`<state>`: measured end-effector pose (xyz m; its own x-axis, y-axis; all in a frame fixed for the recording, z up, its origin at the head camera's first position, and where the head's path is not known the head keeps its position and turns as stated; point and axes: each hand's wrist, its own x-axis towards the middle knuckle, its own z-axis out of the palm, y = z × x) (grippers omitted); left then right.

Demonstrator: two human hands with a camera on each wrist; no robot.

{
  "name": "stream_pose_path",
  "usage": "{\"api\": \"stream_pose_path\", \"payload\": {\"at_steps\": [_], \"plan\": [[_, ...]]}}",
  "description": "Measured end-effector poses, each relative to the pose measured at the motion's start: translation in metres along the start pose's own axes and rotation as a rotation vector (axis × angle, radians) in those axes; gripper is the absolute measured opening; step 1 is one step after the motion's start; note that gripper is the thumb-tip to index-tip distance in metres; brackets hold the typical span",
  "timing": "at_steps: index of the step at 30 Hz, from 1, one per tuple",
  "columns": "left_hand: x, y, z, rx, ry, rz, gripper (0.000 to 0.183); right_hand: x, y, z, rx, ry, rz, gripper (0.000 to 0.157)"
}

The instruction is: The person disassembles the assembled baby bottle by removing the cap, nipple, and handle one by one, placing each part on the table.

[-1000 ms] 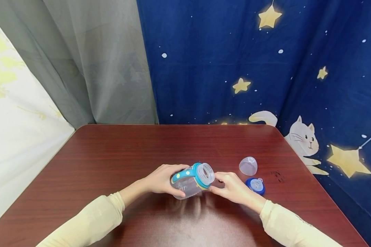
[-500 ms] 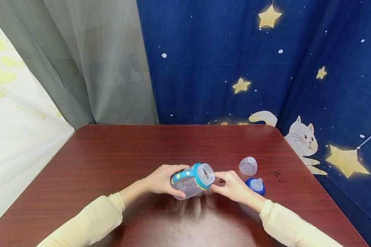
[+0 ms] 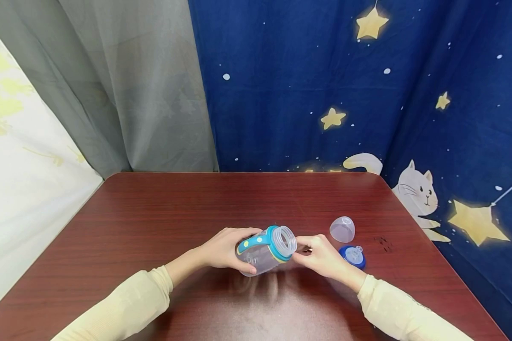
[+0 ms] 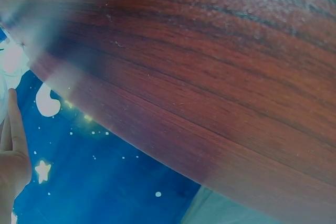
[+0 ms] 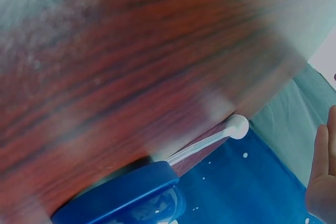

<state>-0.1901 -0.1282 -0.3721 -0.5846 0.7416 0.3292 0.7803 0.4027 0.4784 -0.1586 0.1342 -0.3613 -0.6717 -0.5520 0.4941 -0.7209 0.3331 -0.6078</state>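
Observation:
My left hand [image 3: 228,248] grips a clear baby bottle [image 3: 260,258] round its body. The bottle has a teal handle ring [image 3: 253,241] with yellow dots. It is tilted, its uncapped threaded mouth pointing right and up. My right hand [image 3: 320,258] is at that mouth, its bent index finger and thumb by the rim; the tips are partly hidden, so I cannot tell whether they pinch it. Just right of that hand lies a blue nipple cap [image 3: 353,256]. In the right wrist view a clear straw [image 5: 202,148] with a white ball end [image 5: 238,126] sticks out from the cap.
A clear dome cover [image 3: 342,229] sits on the brown table [image 3: 175,203] behind the blue cap. Dark marks [image 3: 383,243] show on the tabletop to the right. Grey and blue star-patterned curtains hang behind the far edge.
My right hand's fingertips have shifted very slightly to the right at the bottle mouth. The left hand and the bottle are almost still. The cap and cover have not moved.

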Motion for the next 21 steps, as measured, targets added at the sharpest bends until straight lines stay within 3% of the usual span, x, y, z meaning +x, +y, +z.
{"api": "stream_pose_path", "payload": {"at_steps": [11, 21], "plan": [[0.0, 0.0, -0.001, 0.003, -0.006, -0.02, 0.075, 0.002, -0.002, -0.004, 0.013, 0.002, 0.035, 0.013], [0.0, -0.001, 0.0, 0.01, 0.001, -0.019, 0.075, -0.005, 0.036, -0.001, 0.006, -0.007, 0.048, 0.017]]}}
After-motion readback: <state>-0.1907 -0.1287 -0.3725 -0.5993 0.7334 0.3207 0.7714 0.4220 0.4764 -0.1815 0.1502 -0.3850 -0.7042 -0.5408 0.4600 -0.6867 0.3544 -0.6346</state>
